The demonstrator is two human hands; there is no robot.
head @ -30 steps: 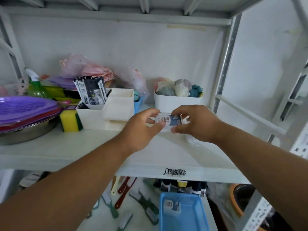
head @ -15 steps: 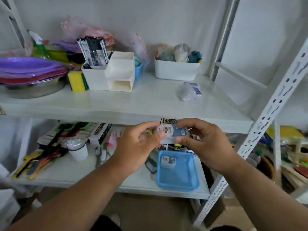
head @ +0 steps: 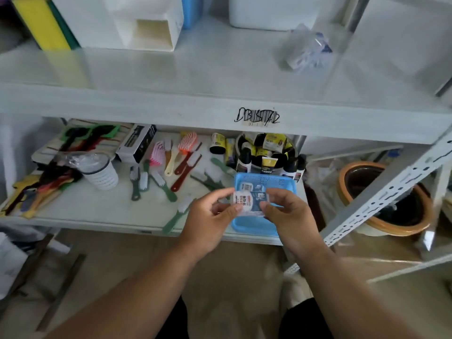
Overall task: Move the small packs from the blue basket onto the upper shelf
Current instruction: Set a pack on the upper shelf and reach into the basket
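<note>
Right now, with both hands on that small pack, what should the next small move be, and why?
Probably lift the small white-and-blue plastic pack up onto the white upper shelf. Left hand and right hand pinch it above the blue mesh basket, where another pack remains.

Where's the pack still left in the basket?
Head view, right of centre: the pack lies at the blue basket's far end, just beyond the held pack.

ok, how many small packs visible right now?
3. One pack pinched between the left hand and right hand over the blue basket; one lying in the basket; one, blurred, on the upper shelf. More may be hidden behind the hands.
</note>
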